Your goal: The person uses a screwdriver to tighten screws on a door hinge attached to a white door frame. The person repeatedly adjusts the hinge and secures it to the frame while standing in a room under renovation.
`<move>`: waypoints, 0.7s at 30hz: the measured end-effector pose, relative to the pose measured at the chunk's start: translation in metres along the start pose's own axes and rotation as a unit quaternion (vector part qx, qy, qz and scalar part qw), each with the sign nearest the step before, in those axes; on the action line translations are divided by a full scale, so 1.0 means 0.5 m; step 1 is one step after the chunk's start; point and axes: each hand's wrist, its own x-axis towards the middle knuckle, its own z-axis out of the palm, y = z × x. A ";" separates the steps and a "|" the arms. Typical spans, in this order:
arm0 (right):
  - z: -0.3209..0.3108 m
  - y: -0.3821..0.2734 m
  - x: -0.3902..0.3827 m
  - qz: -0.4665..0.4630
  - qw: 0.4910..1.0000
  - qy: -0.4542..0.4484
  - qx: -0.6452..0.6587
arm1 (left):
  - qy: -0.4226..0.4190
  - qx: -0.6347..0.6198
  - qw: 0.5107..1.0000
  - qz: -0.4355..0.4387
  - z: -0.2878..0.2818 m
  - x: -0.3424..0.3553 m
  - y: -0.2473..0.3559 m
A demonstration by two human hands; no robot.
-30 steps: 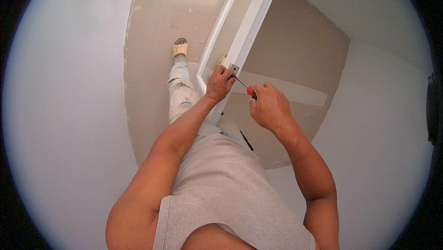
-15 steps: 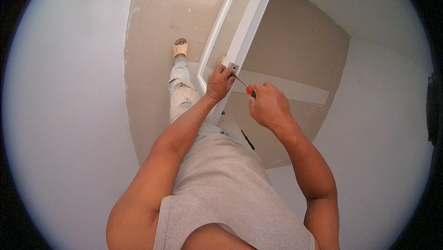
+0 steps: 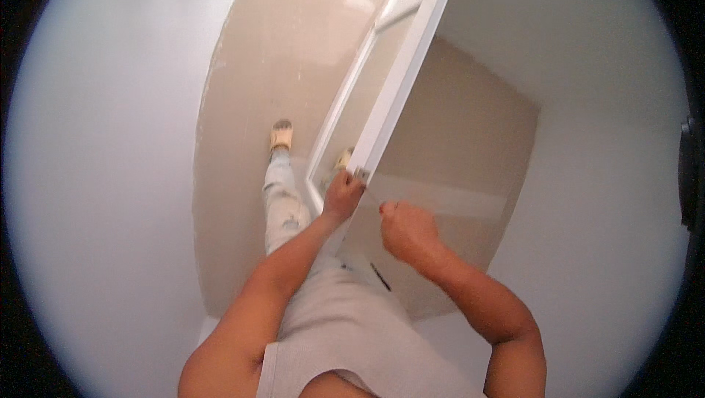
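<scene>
A white-framed door with a glazed panel slants up through the middle, a small metal plate on its edge. My left hand is closed against the edge just beside the plate, fingertips bunched; what they pinch is too small to make out. Below and right of it, my right hand grips a screwdriver, its thin shaft pointing toward the plate and its red handle mostly hidden by my fingers. The picture is blurred.
Pale walls stand on both sides of the beige, marked floor. My sandalled foot is left of the door, with another sandal showing by the glazing. A paler strip crosses the floor at the right.
The whole view has shifted, so door, feet and both hands appear lower in the picture. My right hand now hides more of the screwdriver handle, and the picture has become blurred.
</scene>
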 end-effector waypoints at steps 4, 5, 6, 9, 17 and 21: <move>-0.013 0.013 0.021 0.075 0.978 0.051 0.189 | -0.015 -0.019 0.996 -0.080 0.020 -0.012 -0.024; 0.011 0.047 0.039 0.062 0.976 0.013 0.207 | -0.017 -0.014 0.996 -0.084 0.025 -0.008 -0.024; 0.054 0.110 0.073 0.051 0.973 -0.021 0.224 | -0.020 -0.009 0.996 -0.085 0.030 -0.004 -0.022; 0.008 0.078 0.030 0.191 0.911 0.003 0.365 | -0.024 0.027 0.999 -0.003 0.012 0.001 -0.014; 0.020 0.040 0.008 -0.096 0.989 0.033 -0.111 | 0.047 -0.040 0.998 0.015 0.021 -0.006 -0.011; 0.010 0.082 0.059 0.074 0.974 -0.106 0.186 | 0.037 0.002 0.999 0.022 0.027 -0.012 -0.021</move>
